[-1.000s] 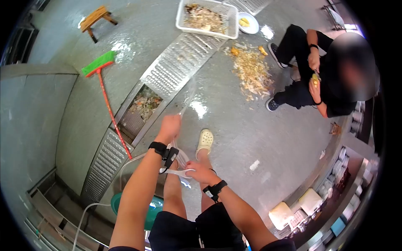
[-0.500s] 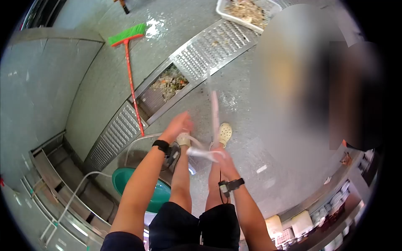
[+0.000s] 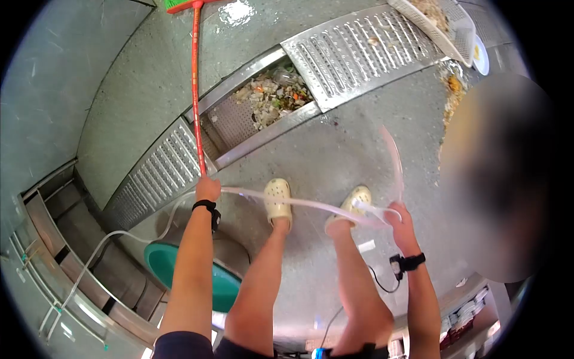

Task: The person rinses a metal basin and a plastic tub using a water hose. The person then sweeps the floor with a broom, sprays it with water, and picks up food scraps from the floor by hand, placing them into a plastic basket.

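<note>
My left hand (image 3: 208,188) is closed where a pale pinkish hose (image 3: 287,201) runs through it. The end of the red handle of a broom (image 3: 195,78) meets the same hand in view; whether it is gripped too, I cannot tell. Farther right, my right hand (image 3: 403,227) is closed around the hose near its free end, which curves up above the fingers. A looped whitish piece lies against this hand. Between my hands the hose crosses in front of my cream clogs (image 3: 277,197). Its other part trails left over a green tub (image 3: 158,261).
An open floor drain (image 3: 230,122) holds food scraps, with metal grates (image 3: 359,51) on both sides. A white basket (image 3: 457,30) of scraps tilts at upper right, near spilled food (image 3: 452,102). Steel sinks (image 3: 78,221) stand at left. A blurred area (image 3: 502,179) covers the right.
My hands have moved apart, left hand leftward to the broom handle's end and right hand rightward. The hose now stretches between them. The view has shifted closer to the drain.
</note>
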